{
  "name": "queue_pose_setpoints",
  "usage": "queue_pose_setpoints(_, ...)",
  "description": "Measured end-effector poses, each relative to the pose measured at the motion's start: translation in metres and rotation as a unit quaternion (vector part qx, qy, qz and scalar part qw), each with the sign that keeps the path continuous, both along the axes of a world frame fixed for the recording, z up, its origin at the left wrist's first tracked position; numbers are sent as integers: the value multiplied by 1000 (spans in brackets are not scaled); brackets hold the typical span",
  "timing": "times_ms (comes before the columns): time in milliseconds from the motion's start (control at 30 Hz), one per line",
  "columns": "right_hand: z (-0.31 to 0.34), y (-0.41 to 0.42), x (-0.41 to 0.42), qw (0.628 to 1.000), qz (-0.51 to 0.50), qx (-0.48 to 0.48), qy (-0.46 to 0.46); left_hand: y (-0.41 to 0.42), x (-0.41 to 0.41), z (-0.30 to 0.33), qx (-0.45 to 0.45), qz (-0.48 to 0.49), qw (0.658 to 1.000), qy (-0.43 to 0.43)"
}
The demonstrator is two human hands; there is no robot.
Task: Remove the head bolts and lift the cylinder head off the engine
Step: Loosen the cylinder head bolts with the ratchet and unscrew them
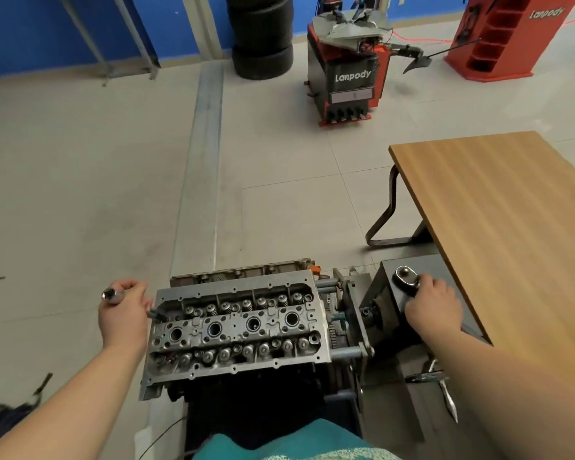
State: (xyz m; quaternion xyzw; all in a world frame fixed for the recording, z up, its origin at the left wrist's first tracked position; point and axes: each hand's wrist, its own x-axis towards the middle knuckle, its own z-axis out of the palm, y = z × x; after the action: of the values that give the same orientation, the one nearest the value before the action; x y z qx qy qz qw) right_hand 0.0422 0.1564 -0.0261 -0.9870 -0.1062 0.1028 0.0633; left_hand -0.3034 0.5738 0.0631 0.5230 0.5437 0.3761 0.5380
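The left hand [124,312] reaches in from the lower left with its forearm bare, fingers curled round a long head bolt [132,303] whose bright hex head pokes out above the knuckles and whose threaded tip slants down to the near-left corner of the cylinder head [236,330]. The cylinder head sits on the engine [246,386], which is clamped in a stand, valve springs and four plug wells showing on top. To the right, the right hand [434,302] lies on a dark metal box [399,313] beside the stand, its fingers wrapped round the handle of a ratchet wrench [406,278], the round head of which sticks out beyond the fingers. Pliers [443,390] rest lower on the same box. A wooden table [498,210] stands just right of the box. The floor [80,194] is pale tile with a metal strip running away from the engine. Farther off stand stacked tyres [263,38], a red tyre changer [349,74] marked Lanpody, and a red cabinet [505,34] against a blue wall [24,28].
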Motion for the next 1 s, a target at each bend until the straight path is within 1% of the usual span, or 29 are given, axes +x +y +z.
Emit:
queue_pose_setpoints(67,-3,-1,2,999,10,-17,31,0,0,-1,-4,4,1000,1)
queue_pose_setpoints(133,-2,2,2,998,33,-39,43,0,-1,-2,-7,7,1000,0)
queue_pose_setpoints(267,-1,8,-1,991,101,-60,68,3,-2,-5,-6,-9,1000,9)
queue_pose_setpoints(367,-2,12,-12,983,161,-61,66,5,-5,-5,1,-25,999,19)
queue_pose_setpoints(433,2,24,-25,984,162,-11,72,5,-6,-5,12,-37,999,32)
queue_pose_setpoints(533,19,56,-45,980,114,128,104,5,-7,-4,32,-65,996,49)
queue_pose_setpoints(600,40,87,-60,954,84,226,176,6,-9,-5,41,-80,994,62)
queue_pose_setpoints(633,54,104,-70,932,71,278,221,7,-10,-5,42,-90,993,68)
queue_pose_setpoints(700,83,143,-93,871,55,375,313,8,-13,-6,46,-117,989,79)
queue_pose_setpoints(733,97,162,-105,844,59,404,348,8,-14,-6,49,-132,986,83)
queue_pose_setpoints(767,112,181,-117,826,75,420,368,9,-15,-8,52,-147,984,85)
queue_pose_setpoints(867,152,233,-157,797,171,416,404,13,-18,-9,51,-180,980,75)
queue_pose_setpoints(1000,190,291,-205,768,246,398,437,19,-22,-9,58,-233,968,72)
